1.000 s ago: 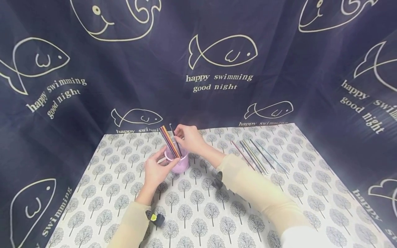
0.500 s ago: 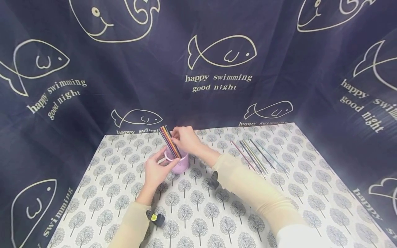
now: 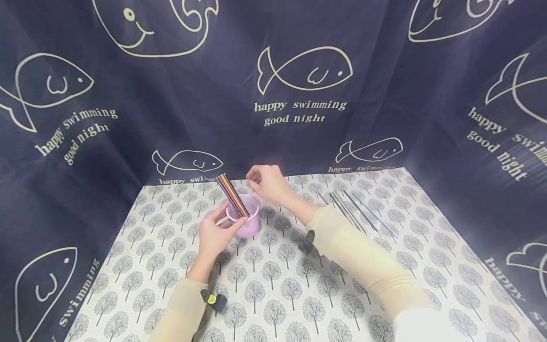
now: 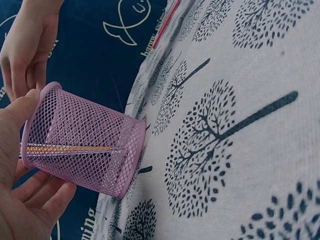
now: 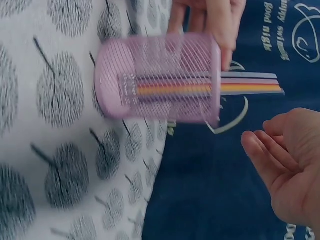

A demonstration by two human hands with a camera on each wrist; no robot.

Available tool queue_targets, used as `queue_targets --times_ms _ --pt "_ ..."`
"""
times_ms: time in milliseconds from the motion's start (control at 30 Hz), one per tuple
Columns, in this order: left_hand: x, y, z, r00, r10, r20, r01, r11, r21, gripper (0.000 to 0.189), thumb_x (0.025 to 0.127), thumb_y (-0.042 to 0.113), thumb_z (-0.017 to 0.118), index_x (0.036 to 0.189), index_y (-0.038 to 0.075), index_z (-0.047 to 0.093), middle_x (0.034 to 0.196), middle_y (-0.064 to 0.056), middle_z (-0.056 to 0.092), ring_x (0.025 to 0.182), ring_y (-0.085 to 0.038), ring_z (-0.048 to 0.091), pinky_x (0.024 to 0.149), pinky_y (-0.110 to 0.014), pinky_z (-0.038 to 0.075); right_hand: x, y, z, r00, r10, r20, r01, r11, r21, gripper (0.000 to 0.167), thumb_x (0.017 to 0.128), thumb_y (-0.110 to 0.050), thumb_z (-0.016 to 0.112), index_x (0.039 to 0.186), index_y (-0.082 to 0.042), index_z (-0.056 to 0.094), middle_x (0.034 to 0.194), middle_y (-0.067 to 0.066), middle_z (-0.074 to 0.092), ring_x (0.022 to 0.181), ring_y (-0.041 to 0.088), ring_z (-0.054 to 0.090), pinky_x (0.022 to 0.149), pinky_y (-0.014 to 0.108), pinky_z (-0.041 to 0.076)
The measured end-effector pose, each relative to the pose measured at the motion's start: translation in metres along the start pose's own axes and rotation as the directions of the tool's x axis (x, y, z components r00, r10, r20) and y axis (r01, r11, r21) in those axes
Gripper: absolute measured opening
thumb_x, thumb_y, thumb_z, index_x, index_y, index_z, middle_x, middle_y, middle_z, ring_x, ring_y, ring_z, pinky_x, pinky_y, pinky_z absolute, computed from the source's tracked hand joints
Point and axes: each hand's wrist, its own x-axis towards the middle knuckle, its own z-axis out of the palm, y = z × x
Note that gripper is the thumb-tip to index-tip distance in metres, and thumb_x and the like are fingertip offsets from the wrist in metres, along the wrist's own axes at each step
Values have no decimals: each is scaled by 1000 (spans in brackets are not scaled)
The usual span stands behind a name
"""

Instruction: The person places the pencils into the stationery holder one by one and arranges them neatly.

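My left hand (image 3: 215, 237) holds a pink mesh pen holder (image 3: 249, 227) at its rim, thumb on the near side and fingers around the left. The pen holder stands upright on the cloth. Several thin pencil-like sticks (image 3: 232, 194) in dark, orange and reddish colours lean leftward inside it; their exact kind is unclear. Orange shows through the mesh (image 4: 90, 127) in the left wrist view. To the right of and above the rim, my right hand (image 3: 269, 184) hovers with loosely bent fingers and nothing in them. The right wrist view shows this hand (image 5: 295, 160) apart from the sticks.
Several more thin coloured sticks (image 3: 363, 211) lie side by side on the right of the tree-print tablecloth (image 3: 273, 275), partly behind the right forearm. A dark blue fish-print curtain (image 3: 299, 142) hangs behind the table.
My right hand put a dark stick into the pen holder beside the others, let go and moved away up and right. My left hand has kept its hold on the rim.
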Motion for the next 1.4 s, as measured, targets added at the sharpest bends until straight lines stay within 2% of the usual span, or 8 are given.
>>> queue_targets --times_ms 300,500,733,867,1067,1100,1233,1400 --pt "-1 1 0 999 -44 15 44 999 -4 76 79 21 97 143 -3 63 135 -29 70 104 -45 78 88 -40 70 -12 28 -53 994 106 -7 -106 994 -20 16 99 -14 72 113 -6 77 106 9 82 90 23 78 87 37 69" --pt "-1 3 0 998 -54 20 54 999 -9 76 80 21 96 144 -3 62 134 -29 70 104 -46 78 87 -36 70 -26 51 -87 992 123 -32 -125 990 -66 15 98 -14 72 111 -6 77 103 11 82 86 25 77 87 42 68" --pt "0 5 -2 998 -66 18 66 998 4 77 78 19 97 144 -2 63 136 -28 70 106 -45 78 88 -33 70 -45 88 -111 982 183 -41 -187 973 -135 14 96 -11 71 106 -4 77 98 14 82 86 30 77 87 48 66" --pt "2 5 -3 999 -42 7 42 999 9 76 78 18 97 142 -3 63 135 -28 70 107 -45 78 89 -37 70 -59 109 -111 984 176 0 -173 965 -196 14 95 -10 68 103 -2 77 92 15 81 81 32 75 88 52 62" --pt "2 5 -3 999 -43 6 43 999 6 77 77 18 98 142 -4 63 136 -28 70 111 -45 77 92 -41 70 -88 145 -91 983 155 95 -124 953 -275 15 94 -9 69 101 2 76 87 16 79 74 27 73 77 46 67" --pt "2 5 -3 999 -45 7 45 999 5 77 77 18 98 142 -4 63 136 -28 69 111 -45 76 92 -41 70 -93 149 -88 982 157 103 -122 949 -290 15 93 -9 69 100 3 76 85 16 79 72 27 73 71 46 69" --pt "1 4 -2 999 -45 11 45 999 -7 76 78 17 97 142 -5 63 136 -29 69 110 -46 77 91 -42 70 -110 156 -77 969 203 140 -137 917 -375 14 92 -9 72 98 3 76 87 17 78 78 30 75 76 46 70" --pt "0 3 -1 999 -34 9 34 999 -8 76 77 17 98 141 -5 63 136 -29 69 107 -46 77 89 -41 70 -124 155 -72 935 294 198 -190 888 -419 15 92 -11 76 87 3 75 75 15 75 61 21 69 60 33 68"
